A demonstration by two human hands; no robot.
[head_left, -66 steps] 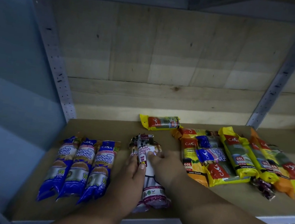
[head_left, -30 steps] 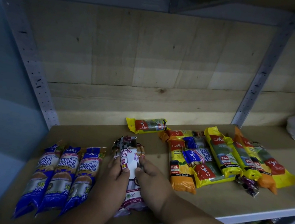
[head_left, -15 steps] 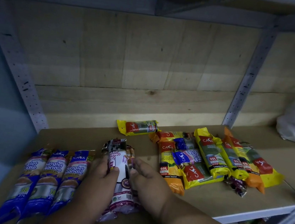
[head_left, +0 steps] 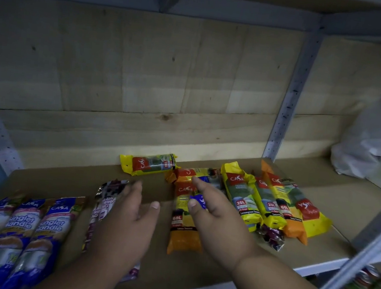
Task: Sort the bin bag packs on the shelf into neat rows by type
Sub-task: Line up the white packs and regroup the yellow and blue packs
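both hands raised — left hand [head_left: 124, 222] and right hand [head_left: 218, 216], fingers loosely spread.

blue packs [head_left: 23, 227]: "CASA Singlet Handle" | orange pack [head_left: 182, 230]: "CASA 60L" | yellow pack [head_left: 242, 196]: "25L", probably

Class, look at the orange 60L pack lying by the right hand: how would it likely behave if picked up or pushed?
The orange 60L pack looks soft and crinkly, so it would probably sag slightly when lifted by one end. Its glossy wrapper may slide easily across the shelf. Lying flat, it seems unlikely to roll.
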